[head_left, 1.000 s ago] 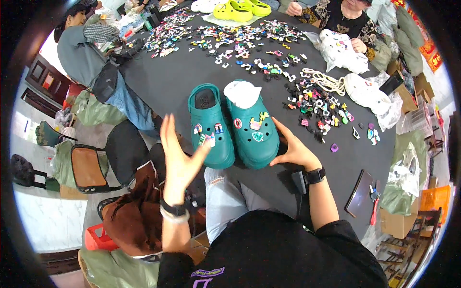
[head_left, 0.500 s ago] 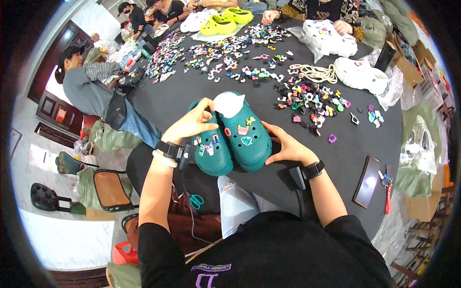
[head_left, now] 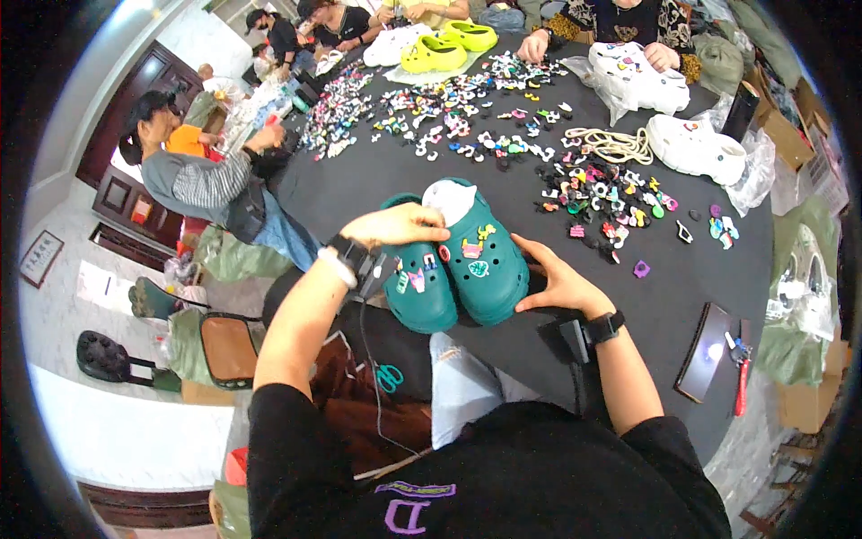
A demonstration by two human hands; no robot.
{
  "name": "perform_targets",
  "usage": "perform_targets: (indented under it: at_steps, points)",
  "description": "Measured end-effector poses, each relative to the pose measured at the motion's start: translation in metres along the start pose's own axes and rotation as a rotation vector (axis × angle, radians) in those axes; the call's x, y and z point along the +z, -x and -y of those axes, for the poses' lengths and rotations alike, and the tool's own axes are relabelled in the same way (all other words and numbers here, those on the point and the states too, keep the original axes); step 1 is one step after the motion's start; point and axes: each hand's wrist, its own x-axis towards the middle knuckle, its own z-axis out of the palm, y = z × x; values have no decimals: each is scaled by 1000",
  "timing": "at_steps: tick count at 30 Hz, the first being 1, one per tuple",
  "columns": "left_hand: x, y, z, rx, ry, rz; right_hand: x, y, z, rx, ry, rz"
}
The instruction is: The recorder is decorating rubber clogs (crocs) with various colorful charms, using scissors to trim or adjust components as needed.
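A pair of dark green clogs lies side by side on the black tabletop in front of me, toes toward me. Colourful charms sit in the holes of the left clog (head_left: 422,301) and the right clog (head_left: 492,283). White stuffing (head_left: 452,201) fills the right clog's opening. My left hand (head_left: 400,225) reaches across the left clog, its fingers bent together at the inner edge of the right one; whatever they pinch is hidden. Along the right clog's outer side my right hand (head_left: 566,283) rests with thumb and fingers spread, touching it.
Loose charms (head_left: 611,198) lie heaped beyond the clogs, with cream cord (head_left: 611,144) behind. White clogs (head_left: 696,148) and lime clogs (head_left: 435,54) stand farther off. A phone (head_left: 705,350) and keys (head_left: 739,350) lie right. Teal scissors (head_left: 388,378) are below left. Other people work around.
My left hand has moved from the left clog's rim toward the gap between the clogs, its fingers drawing closer together. My right hand stays at the right clog. The whole view has shifted slightly.
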Motion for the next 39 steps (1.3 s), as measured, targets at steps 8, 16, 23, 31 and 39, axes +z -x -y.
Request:
perform_targets:
  at_steps: [8,16,23,31,39]
  points:
    - [-39,64,60,-215,873,-710,-3,0,-11,166,-319,-91]
    - [-73,56,208,-382,1067,-1122,-3,2,-5,250,-461,-179]
    - [-81,16,224,-299,1276,-1129,-8,0,-12,288,-446,-206]
    - [-62,54,190,-433,730,-945,-9,-7,-18,229,-354,-150]
    - [97,20,43,21,-358,-787,5,0,-18,184,-636,-297]
